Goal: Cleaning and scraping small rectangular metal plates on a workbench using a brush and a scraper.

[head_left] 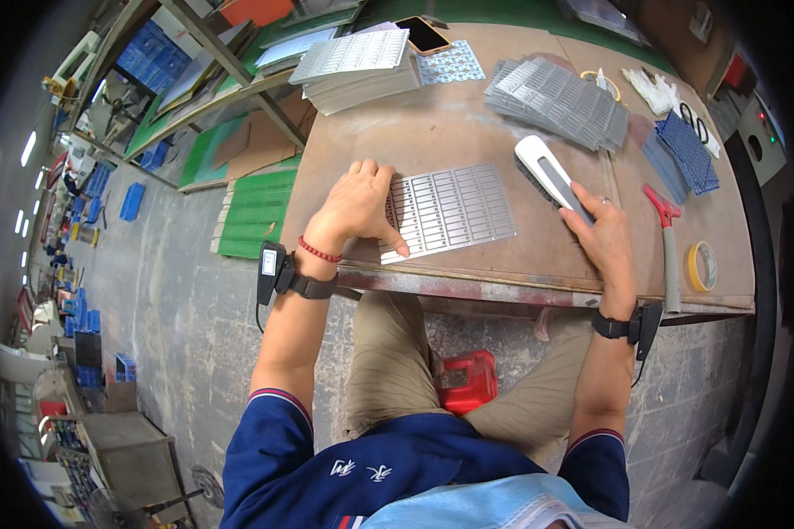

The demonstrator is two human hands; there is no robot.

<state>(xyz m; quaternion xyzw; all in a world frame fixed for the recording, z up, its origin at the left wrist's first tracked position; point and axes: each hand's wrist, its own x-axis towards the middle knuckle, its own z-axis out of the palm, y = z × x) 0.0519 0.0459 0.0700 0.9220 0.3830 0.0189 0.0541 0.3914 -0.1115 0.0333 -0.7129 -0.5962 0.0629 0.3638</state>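
The left hand (pixel 357 210) holds down the left end of a flat silver metal sheet with rows of rectangular markings (pixel 454 210), which lies near the front edge of a brown, scuffed worktop (pixel 454 132). Farther back stand a thick stack of pale sheets (pixel 357 81) and a fanned pile of grey metal sheets (pixel 556 101); at the right lie a red-headed scraper with a grey handle (pixel 670 260) and a yellow-rimmed tape roll (pixel 694 267). To the left, a worn grey concrete floor (pixel 172 300) stretches into a workshop with a blue plastic crate (pixel 132 202). The left thumb rests at the sheet's near corner, the fingers bent toward its far corner. The right hand (pixel 602 236), wrist near the worktop's edge, grasps the grey handle of a white-backed, dark-bristled brush (pixel 541 166), its head angled away to the left, just beside the sheet.
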